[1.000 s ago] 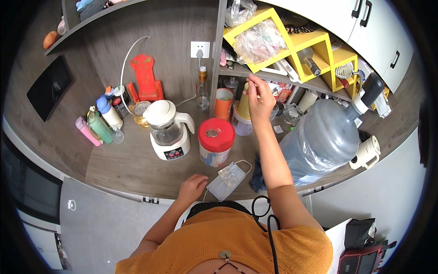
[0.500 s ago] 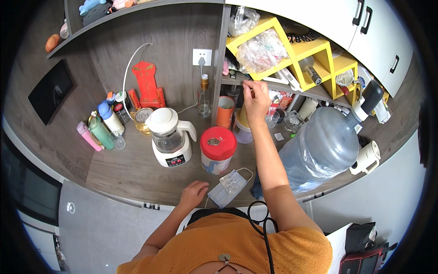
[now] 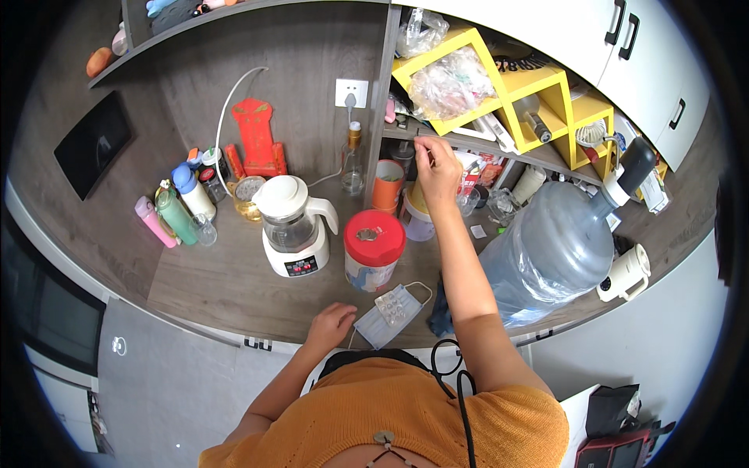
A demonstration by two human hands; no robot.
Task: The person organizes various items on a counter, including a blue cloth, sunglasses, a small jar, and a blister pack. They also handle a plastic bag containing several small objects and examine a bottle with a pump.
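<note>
My right hand [image 3: 439,173] reaches out in front of the shelf edge, thumb and fingertips pinched together. A tiny dark thing shows at the fingertips, too small to name. On the desk's front edge rests my left hand [image 3: 332,324], empty, its fingers loosely bent. Just right of it a light blue face mask [image 3: 380,331] lies flat, with a clear blister pack [image 3: 392,309] on top. Beyond these stands a tub with a red lid [image 3: 375,237], a small round silvery piece [image 3: 367,234] on the lid. Behind my right wrist is a pale tub [image 3: 418,225], partly hidden.
Left of the red-lidded tub stands a white electric kettle [image 3: 290,226]. Bottles [image 3: 176,218] cluster at the far left. A large blue water jug [image 3: 546,249] with a pump lies tilted at right. Above, a yellow shelf unit [image 3: 499,86] holds plastic bags. A glass bottle [image 3: 353,168] stands by the socket.
The view has shifted slightly, so the desk things sit a little higher in the picture. Both hands keep nearly the same places, the right one still pinched.
</note>
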